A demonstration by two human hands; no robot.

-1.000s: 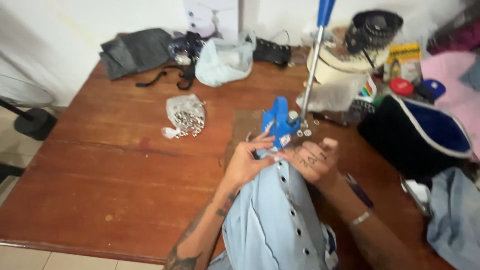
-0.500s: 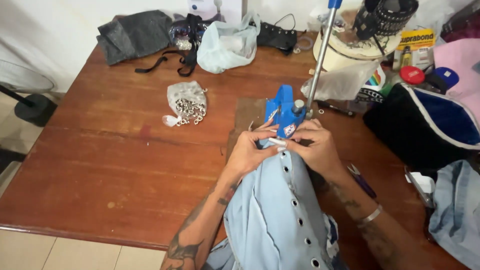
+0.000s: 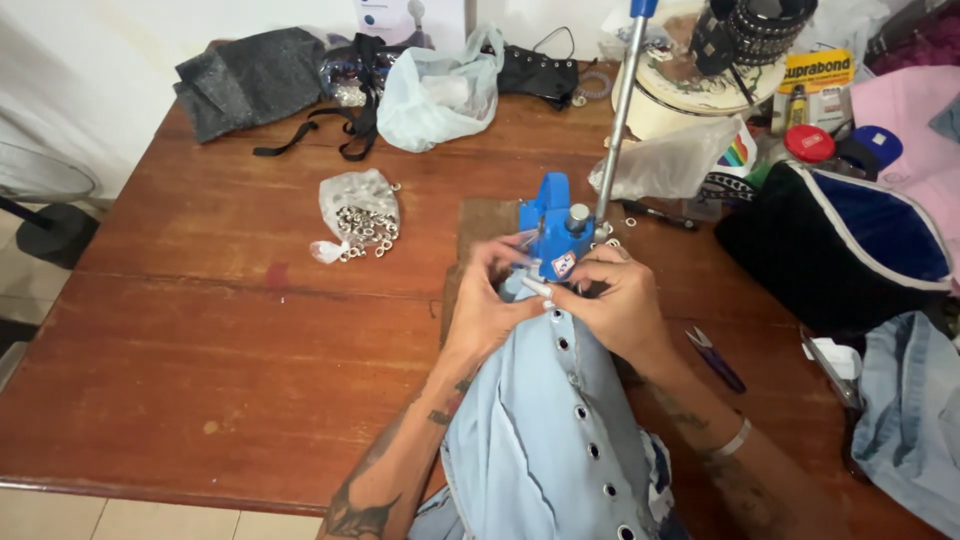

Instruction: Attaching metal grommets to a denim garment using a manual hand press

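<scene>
- Left hand [image 3: 490, 305]: fingers closed in a pinch on the top edge of the light-blue denim garment [image 3: 545, 430], just below the blue eyelet press [image 3: 552, 232]. The grip appears to keep the fabric edge taut and flat at the press base.
- Right hand [image 3: 618, 305]: fingers curled and pinching the same denim edge from the other side, touching the foot of the press. With both hands flanking the press head, the fabric is held level from two sides.
- Denim garment: runs from the hands back toward the person; a row of metal eyelets [image 3: 580, 412] follows its centre line, and the unfinished end lies at the press.
- Eyelet press: stands directly ahead of both hands on a dark wooden board [image 3: 485, 225]; its long lever [image 3: 622, 100] rises up and away, untouched.
- Clear bag of metal eyelets [image 3: 358, 215]: lies beyond and left of the left hand, well apart, on the wooden tabletop [image 3: 200, 330].
- Small purple-handled snips [image 3: 716, 357]: lie just right of the right forearm.
- Black bag with blue lining [image 3: 840, 250]: sits further right of the right hand.
</scene>
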